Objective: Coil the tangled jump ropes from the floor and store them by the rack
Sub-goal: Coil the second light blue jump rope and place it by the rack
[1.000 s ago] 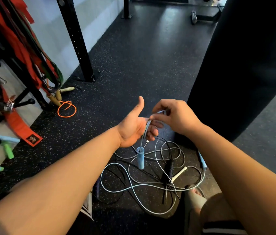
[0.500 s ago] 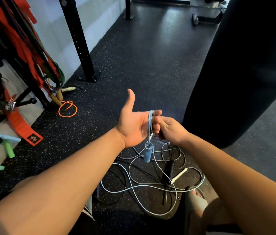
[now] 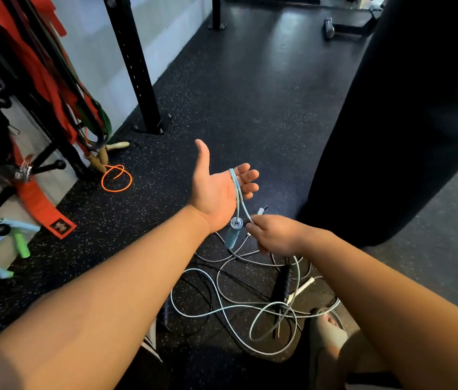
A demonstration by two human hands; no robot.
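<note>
Hanging over open left hand (image 3: 216,190), blue rope (image 3: 236,190), right hand (image 3: 275,237) pinching it below

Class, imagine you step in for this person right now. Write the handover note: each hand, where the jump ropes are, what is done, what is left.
Left hand: open, palm up, the light blue rope looped over its fingers, its blue handle dangling below.
Right hand: pinching the same rope just below the left palm.
Floor: the rest of the blue rope lies tangled with a black rope, whose black handle is beside a white handle.
Done: first loop only. An orange rope lies by the rack.
Left: finish coiling, untangle the black rope, store them by the rack.
</note>
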